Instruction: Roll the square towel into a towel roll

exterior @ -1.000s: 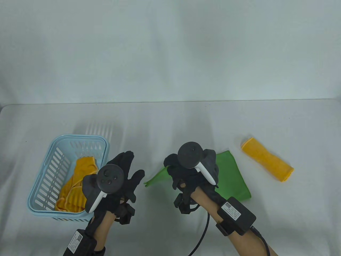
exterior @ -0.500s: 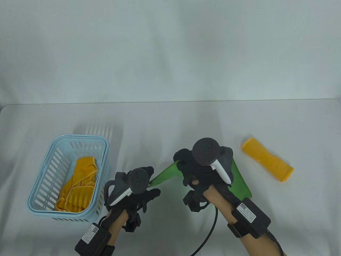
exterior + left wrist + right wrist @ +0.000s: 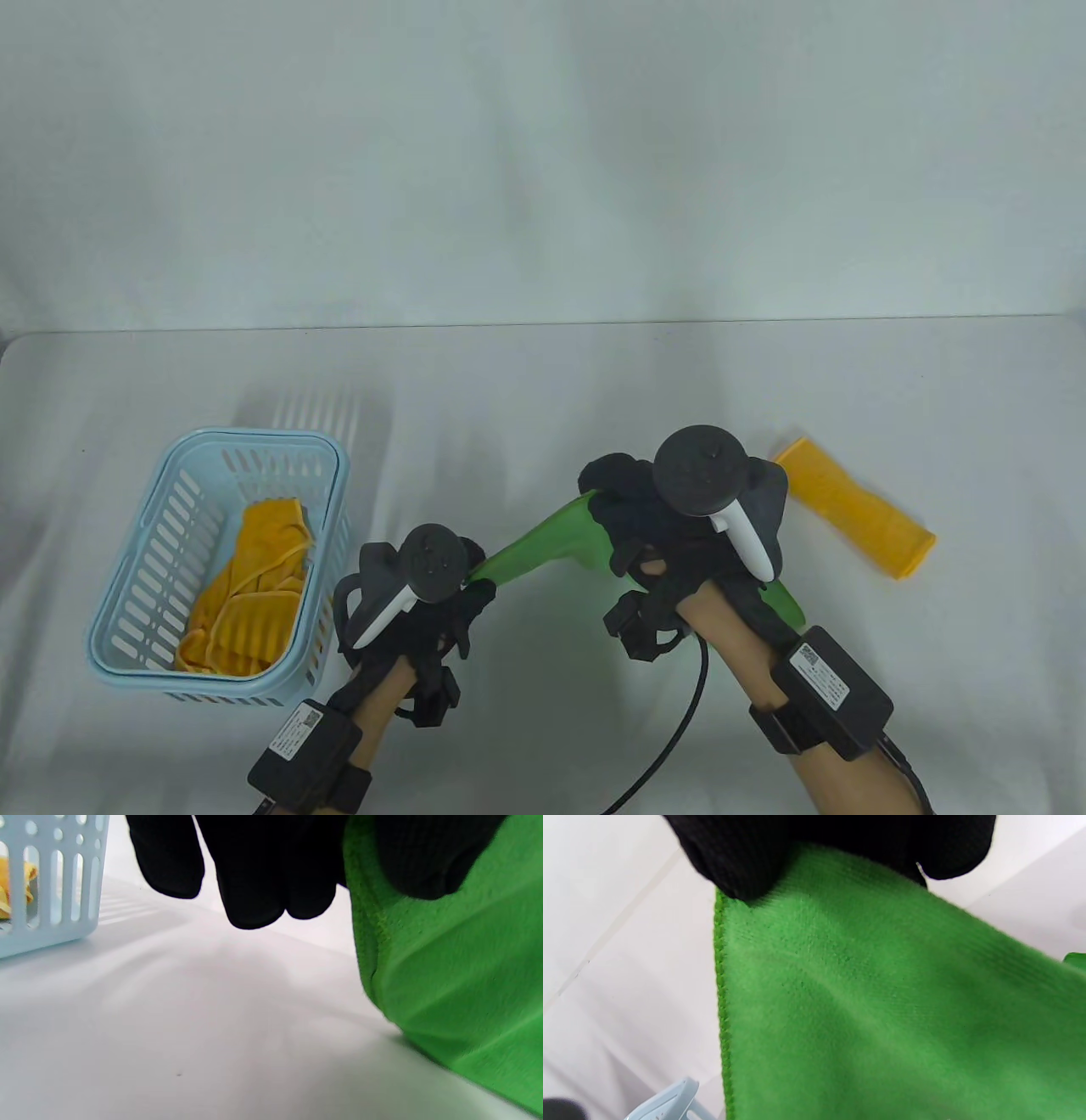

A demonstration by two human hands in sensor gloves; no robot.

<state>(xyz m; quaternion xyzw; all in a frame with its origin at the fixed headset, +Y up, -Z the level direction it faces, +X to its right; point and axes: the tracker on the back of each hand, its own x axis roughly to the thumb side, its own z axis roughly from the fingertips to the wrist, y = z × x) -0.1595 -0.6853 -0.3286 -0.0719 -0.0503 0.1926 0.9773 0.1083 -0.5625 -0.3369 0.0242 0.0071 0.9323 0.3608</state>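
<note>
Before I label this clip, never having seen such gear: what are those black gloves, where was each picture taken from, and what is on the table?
These are a person's two hands in black sensor gloves, a round tracker strapped on each. One camera looks down at the table; one sits on each wrist, seeing fingertips close up. The left hand and right hand each pinch an edge of a green towel, lifting it between them. A pale blue basket holds crumpled yellow cloth; a rolled yellow towel lies to the right.

One green towel (image 3: pixel 551 543), two yellow towels (image 3: pixel 853 518), one basket (image 3: pixel 153 543), two hands (image 3: pixel 679 526)
</note>
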